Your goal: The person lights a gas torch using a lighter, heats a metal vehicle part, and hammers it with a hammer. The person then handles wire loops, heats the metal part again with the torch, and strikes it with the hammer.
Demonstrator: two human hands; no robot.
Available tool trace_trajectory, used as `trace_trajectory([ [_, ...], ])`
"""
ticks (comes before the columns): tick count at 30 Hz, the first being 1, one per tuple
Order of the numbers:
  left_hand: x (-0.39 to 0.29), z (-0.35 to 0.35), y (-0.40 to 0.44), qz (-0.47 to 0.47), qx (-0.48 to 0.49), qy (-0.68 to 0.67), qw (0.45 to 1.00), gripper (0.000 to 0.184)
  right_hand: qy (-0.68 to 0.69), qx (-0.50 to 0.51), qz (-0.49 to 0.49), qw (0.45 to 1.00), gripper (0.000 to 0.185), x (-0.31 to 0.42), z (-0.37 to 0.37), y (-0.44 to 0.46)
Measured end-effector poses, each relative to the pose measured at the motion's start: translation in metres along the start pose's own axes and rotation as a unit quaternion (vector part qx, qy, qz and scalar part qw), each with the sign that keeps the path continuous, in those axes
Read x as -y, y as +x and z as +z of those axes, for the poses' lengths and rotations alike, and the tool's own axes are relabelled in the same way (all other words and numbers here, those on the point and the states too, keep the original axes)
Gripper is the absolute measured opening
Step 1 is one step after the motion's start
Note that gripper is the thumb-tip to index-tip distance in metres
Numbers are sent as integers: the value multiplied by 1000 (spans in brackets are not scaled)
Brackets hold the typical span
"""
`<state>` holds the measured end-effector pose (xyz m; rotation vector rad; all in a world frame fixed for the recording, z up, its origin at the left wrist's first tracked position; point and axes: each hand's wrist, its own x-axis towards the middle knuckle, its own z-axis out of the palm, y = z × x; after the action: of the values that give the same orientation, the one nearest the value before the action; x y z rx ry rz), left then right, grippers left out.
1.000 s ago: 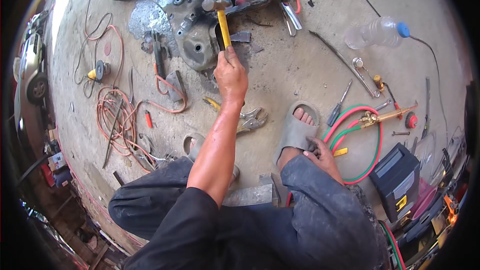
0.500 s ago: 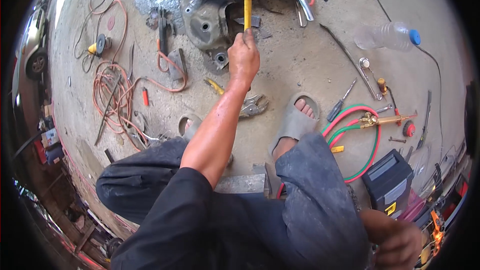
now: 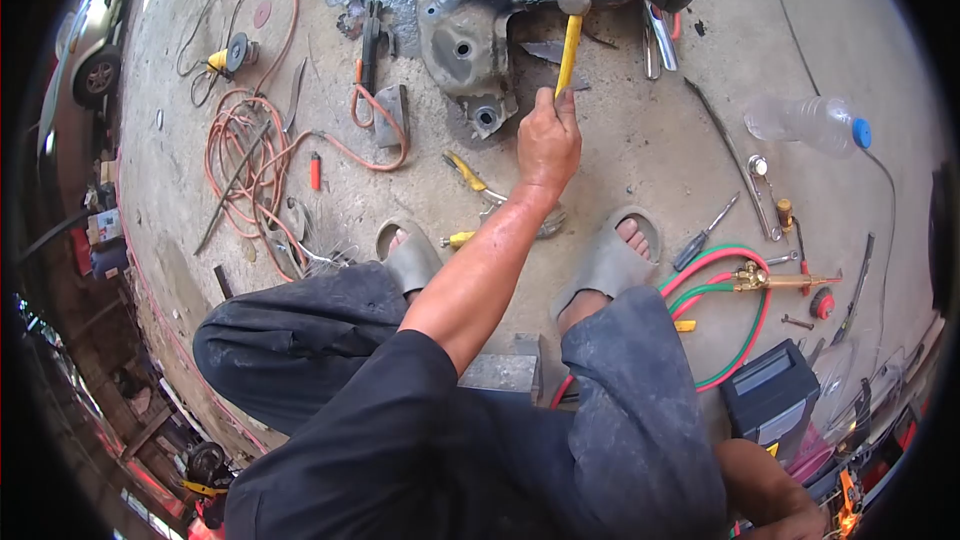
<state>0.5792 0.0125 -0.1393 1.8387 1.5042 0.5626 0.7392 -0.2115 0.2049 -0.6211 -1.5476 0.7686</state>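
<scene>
My left hand (image 3: 549,140) is closed round the lower end of a yellow-handled hammer (image 3: 570,48). The hammer's head is against or just above a dark metal vehicle part (image 3: 450,35) with bolt holes and a tube end, at the top of the view. Close to the head, a small patch of the metal looks reddish. Locking pliers (image 3: 549,222) lie on the floor, partly hidden behind my left forearm. My right hand (image 3: 790,523) is low at the right edge, beside my knee; it is cut off and its fingers are unclear.
On the concrete lie an angle grinder (image 3: 232,56), a coiled orange cable (image 3: 232,145), an electrode holder (image 3: 371,40) and a screwdriver (image 3: 704,234). To the right are a gas torch (image 3: 780,281) with red and green hoses, a plastic bottle (image 3: 800,123) and a black box (image 3: 768,385).
The view has shifted, so the floor items appear farther right. The hammer has tilted and its head now shows over the metal part. My right hand has sunk lower, partly out of view.
</scene>
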Motion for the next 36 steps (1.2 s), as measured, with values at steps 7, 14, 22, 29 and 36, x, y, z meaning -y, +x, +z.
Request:
trace_trajectory([
  [7, -8, -66, 41, 129, 134, 246, 951, 44, 7, -37, 3, 999, 19, -5, 11, -7],
  [14, -2, -146, 145, 405, 187, 486, 751, 38, -33, -49, 32, 998, 12, 21, 23, -24],
  [22, -6, -161, 158, 457, 222, 479, 716, 36, -58, -42, 224, 972, 17, 6, 31, 20],
  [29, -8, -148, 154, 438, 219, 480, 728, 39, 14, 38, 144, 989, 11, -8, 23, 14],
  [36, 5, -153, 158, 474, 212, 467, 716, 34, 112, 90, 87, 986, 14, -18, 10, 8],
])
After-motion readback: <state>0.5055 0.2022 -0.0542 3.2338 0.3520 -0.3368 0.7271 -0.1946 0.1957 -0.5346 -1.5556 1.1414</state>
